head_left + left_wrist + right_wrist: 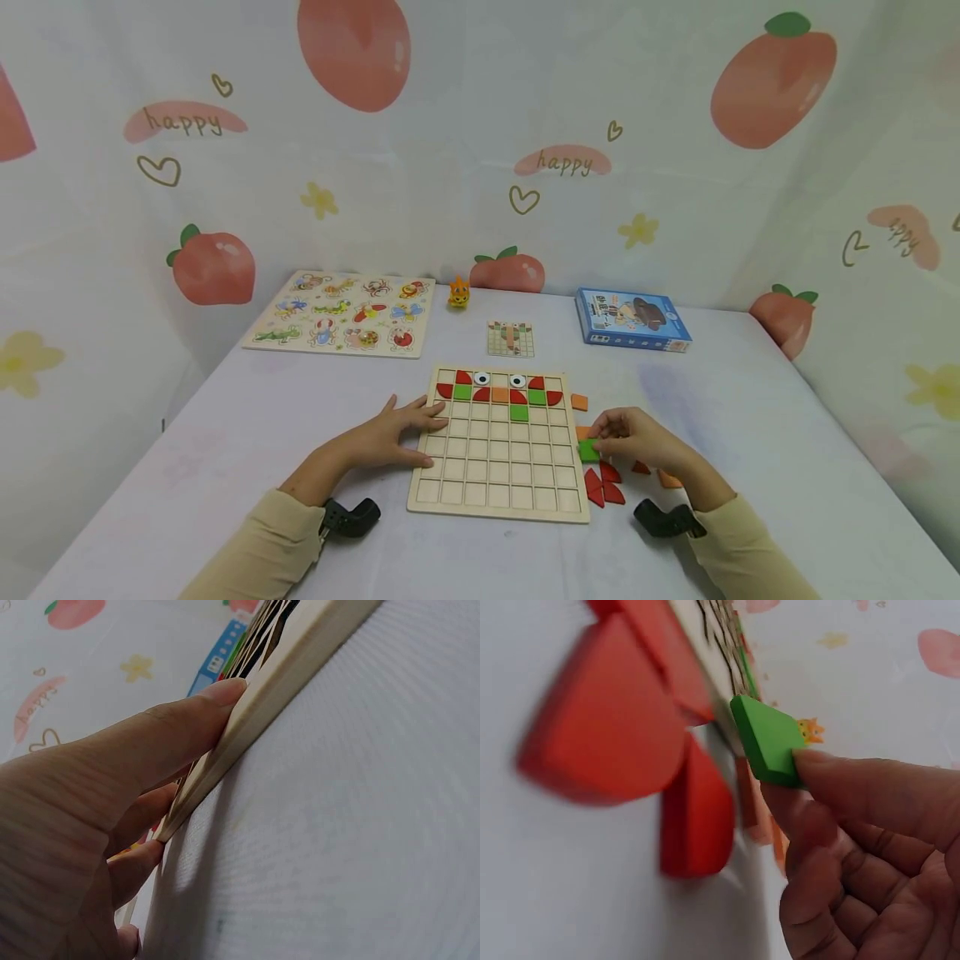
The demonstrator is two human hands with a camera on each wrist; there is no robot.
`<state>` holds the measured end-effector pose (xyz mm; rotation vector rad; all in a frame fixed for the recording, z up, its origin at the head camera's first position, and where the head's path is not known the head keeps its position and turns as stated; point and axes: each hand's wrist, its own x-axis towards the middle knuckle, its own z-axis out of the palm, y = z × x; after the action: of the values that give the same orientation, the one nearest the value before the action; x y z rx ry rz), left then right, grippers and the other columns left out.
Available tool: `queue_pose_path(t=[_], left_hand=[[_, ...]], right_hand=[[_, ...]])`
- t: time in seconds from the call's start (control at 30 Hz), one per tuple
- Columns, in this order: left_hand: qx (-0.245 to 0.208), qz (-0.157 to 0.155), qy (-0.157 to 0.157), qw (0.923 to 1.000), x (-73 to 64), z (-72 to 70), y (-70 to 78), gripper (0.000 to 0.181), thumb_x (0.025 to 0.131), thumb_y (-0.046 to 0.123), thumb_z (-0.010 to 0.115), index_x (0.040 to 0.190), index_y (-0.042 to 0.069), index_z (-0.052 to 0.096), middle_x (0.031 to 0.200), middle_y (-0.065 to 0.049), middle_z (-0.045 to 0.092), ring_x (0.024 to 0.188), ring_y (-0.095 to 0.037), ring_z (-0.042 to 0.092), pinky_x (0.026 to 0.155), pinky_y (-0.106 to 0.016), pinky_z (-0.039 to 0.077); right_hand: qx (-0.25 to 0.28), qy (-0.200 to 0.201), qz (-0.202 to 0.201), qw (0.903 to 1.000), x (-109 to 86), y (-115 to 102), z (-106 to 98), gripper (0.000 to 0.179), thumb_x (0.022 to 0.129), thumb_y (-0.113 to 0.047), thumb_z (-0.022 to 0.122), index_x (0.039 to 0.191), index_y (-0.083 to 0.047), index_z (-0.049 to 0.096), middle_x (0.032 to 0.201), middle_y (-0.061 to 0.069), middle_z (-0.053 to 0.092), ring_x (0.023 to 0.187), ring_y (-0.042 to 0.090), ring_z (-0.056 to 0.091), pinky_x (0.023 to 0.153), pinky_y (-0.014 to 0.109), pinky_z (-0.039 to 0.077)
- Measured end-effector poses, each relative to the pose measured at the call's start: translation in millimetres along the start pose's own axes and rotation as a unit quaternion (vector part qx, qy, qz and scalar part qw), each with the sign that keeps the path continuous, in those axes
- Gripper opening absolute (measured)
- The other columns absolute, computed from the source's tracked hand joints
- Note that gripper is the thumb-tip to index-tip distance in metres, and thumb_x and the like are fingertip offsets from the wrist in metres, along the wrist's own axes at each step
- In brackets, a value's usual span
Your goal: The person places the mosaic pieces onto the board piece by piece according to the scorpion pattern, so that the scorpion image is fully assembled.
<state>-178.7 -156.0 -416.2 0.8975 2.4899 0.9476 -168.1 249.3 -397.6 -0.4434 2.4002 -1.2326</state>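
A wooden grid board (487, 471) lies flat on the table, its upper rows holding red, green and orange tiles and two eye tiles. At its left edge rests my left hand (386, 435), fingers on the rim; in the left wrist view the thumb (221, 694) touches the board's side (277, 697). My right hand (637, 437) pinches a green square tile (769, 742) between thumb and fingers, just off the board's right edge. Below that hand lie several red tiles (603, 486), seen close in the right wrist view as rounded red pieces (607, 720).
Orange tiles (580, 402) lie along the board's right side. Behind the board stands a small pattern card (511, 340) beside an orange toy figure (459, 293). An insect puzzle board (341, 312) is at the back left, a blue box (633, 320) at the back right.
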Motion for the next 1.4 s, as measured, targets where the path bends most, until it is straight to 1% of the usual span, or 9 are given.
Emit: queue_pose_path(t=[0.1,0.2,0.33,0.5,0.63,0.73,1.0,1.23,1.4], left_hand=[[0.001,-0.001,-0.001,1.0000,0.3,-0.2,0.4,0.066,0.077,0.040,0.072,0.134,0.014,0.052,0.151,-0.004,0.032,0.145,-0.031,0.010,0.110,-0.062,-0.012],[0.001,0.000,-0.002,1.0000,0.3,-0.3,0.6,0.065,0.077,0.040,0.073,0.134,0.014,0.052,0.151,-0.004,0.032,0.145,-0.030,0.010,0.110,-0.062,-0.012],[-0.002,0.000,0.000,1.0000,0.0,-0.5,0.4,0.065,0.077,0.040,0.073,0.133,0.014,0.053,0.151,-0.003,0.032,0.145,-0.031,0.010,0.111,-0.062,-0.012],[-0.003,0.001,0.003,1.0000,-0.4,-0.7,0.3,0.065,0.077,0.040,0.073,0.133,0.014,0.053,0.151,-0.003,0.032,0.145,-0.031,0.010,0.111,-0.061,-0.013],[-0.002,0.002,0.003,1.0000,-0.4,-0.6,-0.1,0.065,0.077,0.040,0.073,0.133,0.014,0.053,0.151,-0.003,0.032,0.145,-0.030,0.010,0.111,-0.061,-0.013],[0.000,0.003,0.003,1.0000,-0.2,-0.4,-0.4,0.065,0.077,0.040,0.073,0.133,0.015,0.053,0.151,-0.003,0.032,0.145,-0.030,0.010,0.111,-0.061,-0.012],[0.001,0.002,0.004,1.0000,0.3,0.3,-1.2,0.065,0.077,0.041,0.073,0.133,0.015,0.053,0.151,-0.002,0.032,0.145,-0.030,0.010,0.111,-0.061,-0.012],[0.000,0.005,0.003,1.0000,0.2,-0.6,-1.0,0.065,0.077,0.040,0.073,0.133,0.014,0.053,0.151,-0.004,0.033,0.145,-0.031,0.010,0.110,-0.062,-0.012],[-0.002,0.004,0.004,1.0000,0.3,0.1,-1.4,0.065,0.077,0.039,0.073,0.133,0.013,0.053,0.151,-0.003,0.033,0.145,-0.031,0.010,0.111,-0.061,-0.012]], right_hand=[[-0.005,0.005,-0.012,0.9999,4.8,-3,0,0.022,0.087,-0.014,0.065,0.098,0.004,0.061,0.084,0.007,0.060,0.070,0.012,0.053,0.060,0.021,0.049],[0.004,0.004,-0.012,0.9999,10.1,-7,1,0.023,0.087,-0.015,0.064,0.099,0.004,0.061,0.084,0.007,0.059,0.069,0.011,0.052,0.059,0.021,0.047],[0.025,-0.006,-0.009,0.9996,17.6,-14,4,0.024,0.089,-0.016,0.063,0.101,0.005,0.060,0.082,0.006,0.058,0.068,0.012,0.052,0.059,0.022,0.047],[0.051,-0.022,-0.018,0.9983,28.4,-20,7,0.023,0.090,-0.013,0.061,0.101,0.007,0.059,0.081,0.007,0.058,0.064,0.013,0.053,0.056,0.023,0.047],[0.045,-0.022,-0.027,0.9984,37.3,-25,10,0.022,0.090,-0.014,0.061,0.101,0.006,0.060,0.084,0.007,0.059,0.067,0.014,0.055,0.060,0.024,0.048],[0.034,-0.020,-0.033,0.9987,44.1,-30,14,0.023,0.089,-0.015,0.062,0.100,0.005,0.060,0.086,0.008,0.061,0.071,0.015,0.056,0.065,0.024,0.051],[0.040,-0.040,-0.055,0.9968,60.5,-43,28,0.020,0.090,-0.011,0.060,0.100,0.006,0.061,0.086,0.012,0.064,0.069,0.013,0.062,0.064,0.029,0.057],[0.037,-0.041,-0.065,0.9964,73.4,-55,42,0.016,0.089,-0.008,0.060,0.096,0.006,0.061,0.084,0.010,0.065,0.065,0.012,0.060,0.062,0.027,0.055],[0.055,-0.037,-0.061,0.9960,85.6,-63,51,0.014,0.089,-0.006,0.060,0.095,0.006,0.061,0.082,0.008,0.065,0.066,0.010,0.060,0.061,0.025,0.055]])
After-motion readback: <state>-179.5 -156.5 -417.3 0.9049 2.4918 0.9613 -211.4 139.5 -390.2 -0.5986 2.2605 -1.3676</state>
